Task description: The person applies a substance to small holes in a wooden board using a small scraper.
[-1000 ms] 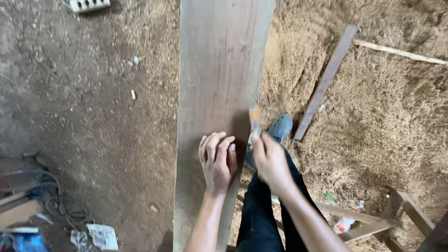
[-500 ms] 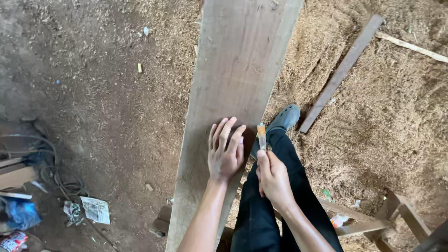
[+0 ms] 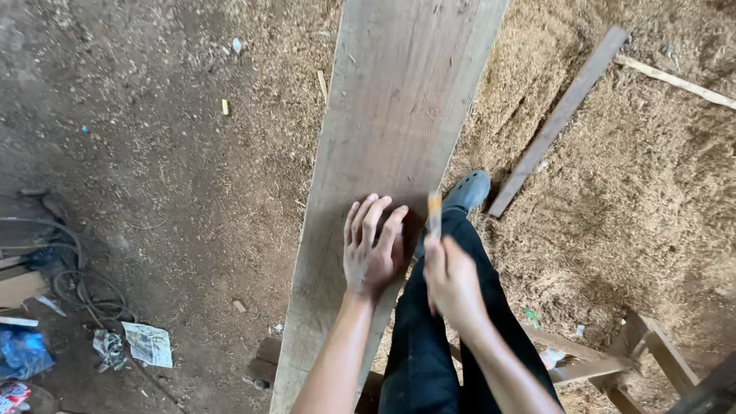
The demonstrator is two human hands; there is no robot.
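Note:
A long wooden plank point(image 3: 399, 130) runs away from me over a dirt floor. My left hand point(image 3: 373, 249) lies flat on the plank near its right edge, fingers spread. My right hand point(image 3: 452, 280) is beside the plank's right edge, closed on a short orange pencil point(image 3: 434, 212) whose tip points up along that edge. My dark trouser leg point(image 3: 429, 337) and grey shoe point(image 3: 468, 192) show just right of the plank.
Sawdust covers the ground at right, with a thin dark wood strip point(image 3: 556, 123) and a pale stick point(image 3: 675, 79) lying on it. A wooden frame point(image 3: 613, 356) stands at lower right. Cables point(image 3: 77, 284), crumpled paper point(image 3: 147, 343) and blue litter point(image 3: 23, 353) lie at lower left.
The view has shifted so the plank sits more to the right and tilted. Both hands stay at the plank's right edge; the right hand with the pencil has moved slightly.

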